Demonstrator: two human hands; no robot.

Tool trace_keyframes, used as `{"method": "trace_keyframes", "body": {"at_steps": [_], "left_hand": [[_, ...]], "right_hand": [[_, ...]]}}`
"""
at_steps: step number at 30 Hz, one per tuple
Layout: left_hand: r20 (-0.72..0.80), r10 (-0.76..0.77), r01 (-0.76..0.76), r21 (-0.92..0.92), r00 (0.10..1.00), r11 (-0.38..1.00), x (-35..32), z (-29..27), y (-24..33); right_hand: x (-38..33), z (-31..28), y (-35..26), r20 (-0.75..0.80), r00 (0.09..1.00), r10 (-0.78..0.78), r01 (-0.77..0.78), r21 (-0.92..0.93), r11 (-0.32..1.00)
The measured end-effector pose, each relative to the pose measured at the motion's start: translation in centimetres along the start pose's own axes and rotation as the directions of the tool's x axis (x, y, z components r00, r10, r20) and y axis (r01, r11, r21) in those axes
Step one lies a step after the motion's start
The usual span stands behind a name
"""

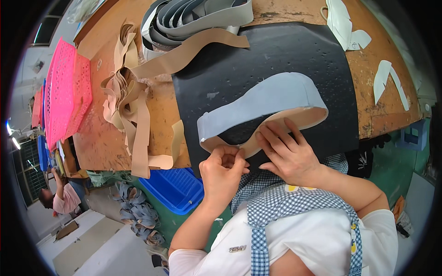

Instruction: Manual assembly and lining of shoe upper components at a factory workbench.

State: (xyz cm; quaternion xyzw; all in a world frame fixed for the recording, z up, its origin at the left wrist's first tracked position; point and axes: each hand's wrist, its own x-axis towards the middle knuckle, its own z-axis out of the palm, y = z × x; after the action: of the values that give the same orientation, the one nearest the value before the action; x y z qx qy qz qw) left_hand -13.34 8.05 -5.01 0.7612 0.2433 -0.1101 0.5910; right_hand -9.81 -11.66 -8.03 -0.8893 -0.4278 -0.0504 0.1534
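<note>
A looped band, light blue-grey on one face and tan on the other, stands on a black mat in front of me. My left hand pinches its near edge at the left between thumb and fingers; the exact spot in the pinch is hidden. To the right, my right hand holds the near tan stretch, fingers slightly spread over it and the thumb at its lower edge. The far blue-grey side arches away from both hands, untouched.
Tan strips lie heaped left of the mat, beside rolled grey strips. White cut pieces lie at the wooden table's right. A pink basket stands at left. Below the table edge are a blue basket and bundled strips. Another person is far left.
</note>
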Motion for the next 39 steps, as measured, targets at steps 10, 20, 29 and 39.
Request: {"method": "trace_keyframes", "body": {"at_steps": [10,20,29,39], "left_hand": [[-0.126,0.149,-0.142,0.066,0.981,0.988,-0.6,1.1,-1.1],[-0.219,0.252,-0.201,0.232,0.943,0.952,-0.9,1.0,-1.7],[0.508,0.744,-0.689,0.719,0.435,-0.088,0.7,-4.6,0.8],[0.509,0.827,-0.769,0.619,0.239,-0.159,1.8,-0.8,-1.5]], "right_hand": [[-0.1,0.7,-0.5,0.006,1.0,0.006,-0.006,-0.016,1.0],[0.5,0.8,-1.0,0.057,0.998,-0.025,0.031,-0.096,0.995],[1.6,0.2,-1.1,0.042,0.995,-0.096,0.097,-0.031,0.995],[0.2,-1.5,1.7,-0.136,0.984,-0.114,0.116,0.012,0.993]]}}
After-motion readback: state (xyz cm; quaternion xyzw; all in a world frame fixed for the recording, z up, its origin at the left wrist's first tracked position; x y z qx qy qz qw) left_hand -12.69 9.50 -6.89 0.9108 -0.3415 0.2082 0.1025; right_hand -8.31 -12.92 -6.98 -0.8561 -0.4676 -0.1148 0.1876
